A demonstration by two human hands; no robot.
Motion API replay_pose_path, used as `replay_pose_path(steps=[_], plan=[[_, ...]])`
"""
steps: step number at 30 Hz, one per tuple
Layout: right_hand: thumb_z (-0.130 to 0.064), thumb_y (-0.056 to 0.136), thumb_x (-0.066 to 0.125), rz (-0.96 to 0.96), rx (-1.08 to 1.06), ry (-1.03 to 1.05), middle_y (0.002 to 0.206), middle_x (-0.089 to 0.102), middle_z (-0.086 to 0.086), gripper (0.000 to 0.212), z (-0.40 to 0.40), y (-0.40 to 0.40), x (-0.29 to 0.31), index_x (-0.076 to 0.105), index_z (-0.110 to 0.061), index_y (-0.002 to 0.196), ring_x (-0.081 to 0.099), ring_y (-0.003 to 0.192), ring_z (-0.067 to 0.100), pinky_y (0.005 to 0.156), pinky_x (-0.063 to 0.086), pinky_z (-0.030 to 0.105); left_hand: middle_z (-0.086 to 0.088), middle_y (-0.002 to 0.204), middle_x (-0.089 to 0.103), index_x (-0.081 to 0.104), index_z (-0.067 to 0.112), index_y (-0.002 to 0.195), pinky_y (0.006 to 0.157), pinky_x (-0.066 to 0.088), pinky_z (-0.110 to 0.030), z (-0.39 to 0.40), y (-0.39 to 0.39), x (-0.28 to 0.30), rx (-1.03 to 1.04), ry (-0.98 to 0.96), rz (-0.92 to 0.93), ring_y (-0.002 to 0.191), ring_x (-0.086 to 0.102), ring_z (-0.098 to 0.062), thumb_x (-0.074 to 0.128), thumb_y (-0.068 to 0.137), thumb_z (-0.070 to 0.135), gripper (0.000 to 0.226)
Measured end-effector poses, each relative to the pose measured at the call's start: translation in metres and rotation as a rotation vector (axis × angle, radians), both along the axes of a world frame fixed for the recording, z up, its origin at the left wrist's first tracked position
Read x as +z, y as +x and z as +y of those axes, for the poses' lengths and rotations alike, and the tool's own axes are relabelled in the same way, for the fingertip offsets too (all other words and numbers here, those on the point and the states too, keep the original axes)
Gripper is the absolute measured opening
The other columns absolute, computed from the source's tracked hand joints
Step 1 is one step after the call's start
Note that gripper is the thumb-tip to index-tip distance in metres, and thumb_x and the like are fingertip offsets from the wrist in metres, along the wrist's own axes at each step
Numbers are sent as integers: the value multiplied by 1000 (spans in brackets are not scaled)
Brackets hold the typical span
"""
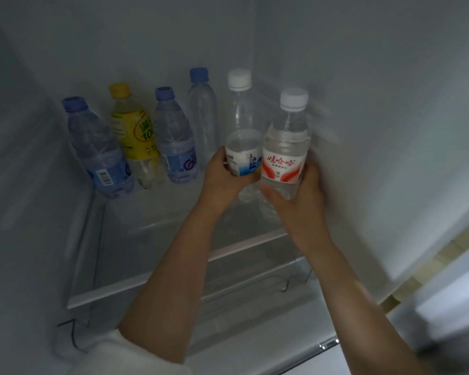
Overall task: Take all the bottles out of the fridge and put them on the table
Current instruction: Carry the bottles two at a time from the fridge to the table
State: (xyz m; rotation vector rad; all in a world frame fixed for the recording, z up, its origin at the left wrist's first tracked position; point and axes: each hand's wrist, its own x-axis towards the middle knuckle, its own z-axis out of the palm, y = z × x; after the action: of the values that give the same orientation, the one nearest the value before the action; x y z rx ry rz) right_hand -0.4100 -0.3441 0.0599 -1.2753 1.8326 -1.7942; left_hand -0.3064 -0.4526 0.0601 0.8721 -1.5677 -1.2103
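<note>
Six bottles are inside the dim white fridge (363, 77). Four stand far left on its glass shelf (157, 277). The left hand (222, 182) grips the blue-label bottle (243, 147); the right hand (303, 201) grips the red-label bottle (284, 158).

Left arm: bare forearm reaching forward and up from the lower middle of the view.
Left hand (222, 176): fingers curled round something, thumb on the near side.
Right arm: bare forearm stretched in from the lower right.
Right hand (299, 196): fingers wrapped round something, just beside the left.
</note>
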Motion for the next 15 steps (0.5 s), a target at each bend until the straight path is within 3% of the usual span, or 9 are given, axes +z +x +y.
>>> replay_pose_path(steps=[3,6,11,15], plan=[[-21,73,82,-33,9,-30,118,58,-2,63,3,3,-2,43,-14,122,60,100,3,74,48,3,12,101,65,56,11,118,70,51,-10,8,5,-2,28,-37,17,84,65,11,84,66,1,60],[-22,72,83,-60,8,-57,120,59,-1,62,7,3,-2,42,-20,119,61,104,6,75,48,5,4,106,69,59,7,119,77,55,-18,18,9,-6,105,-59,32,92,67,2,87,65,7,62],[-13,69,84,-159,46,-112,104,64,-14,56,22,8,2,48,-25,111,65,89,-7,68,49,6,3,107,71,64,13,114,83,59,-31,37,21,-7,204,-102,24,96,69,-6,91,60,17,61],[-19,68,85,-166,92,-107,109,68,-10,62,38,13,1,52,-19,121,66,95,-1,74,53,14,10,102,70,62,24,106,79,58,-26,61,30,-1,224,-125,43,93,69,-4,91,59,13,56]])
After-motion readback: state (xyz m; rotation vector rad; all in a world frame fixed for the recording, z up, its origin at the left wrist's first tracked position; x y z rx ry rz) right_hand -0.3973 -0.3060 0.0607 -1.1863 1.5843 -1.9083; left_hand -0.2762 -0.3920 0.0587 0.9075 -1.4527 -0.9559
